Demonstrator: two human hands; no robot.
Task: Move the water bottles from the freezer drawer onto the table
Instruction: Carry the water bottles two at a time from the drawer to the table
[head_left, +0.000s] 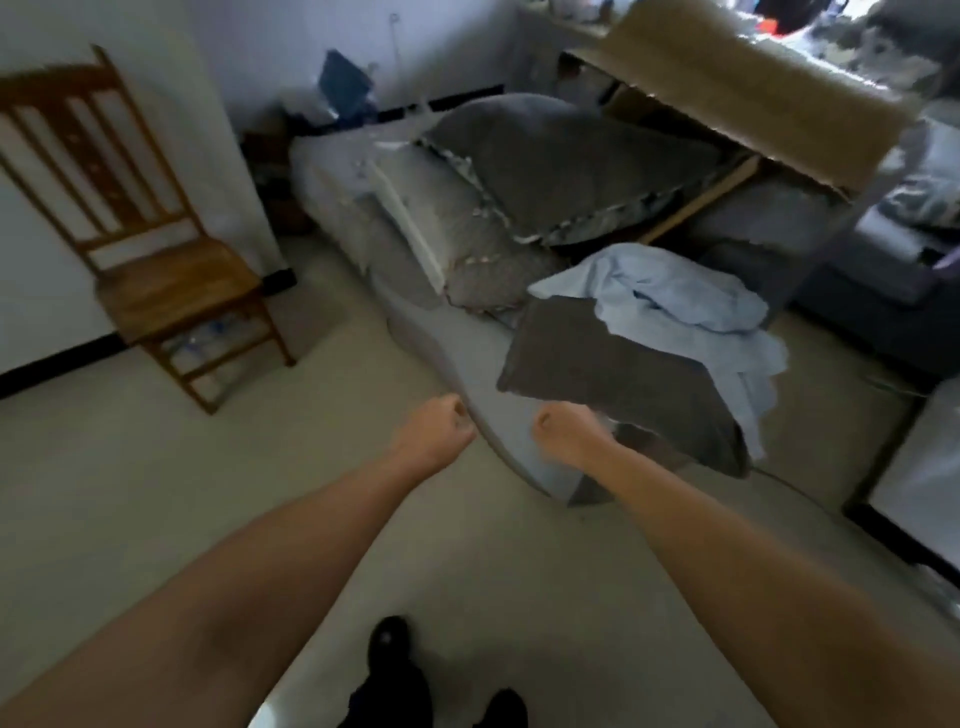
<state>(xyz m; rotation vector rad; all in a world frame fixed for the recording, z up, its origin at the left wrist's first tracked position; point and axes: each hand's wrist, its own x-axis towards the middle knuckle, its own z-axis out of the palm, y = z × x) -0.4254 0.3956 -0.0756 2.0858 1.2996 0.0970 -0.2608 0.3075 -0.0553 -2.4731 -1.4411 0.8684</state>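
Observation:
Both my arms reach forward over the floor. My left hand (434, 434) is curled into a loose fist with nothing in it. My right hand (569, 434) is also curled shut and holds nothing. The two hands hover side by side, just in front of the near corner of a low grey mattress (457, 343). Under the wooden chair (156, 275) at the left, what look like clear plastic water bottles (208, 338) lie on the lower rails, blurred. No freezer drawer or table shows in this view.
Grey cushions (561, 166), a dark cushion (613, 374) and a light blue cloth (670, 301) lie piled on the mattress. A cardboard box (737, 93) stands at the back right. A dark sofa (893, 291) is on the right. My black shoes (395, 670) stand on the pale floor.

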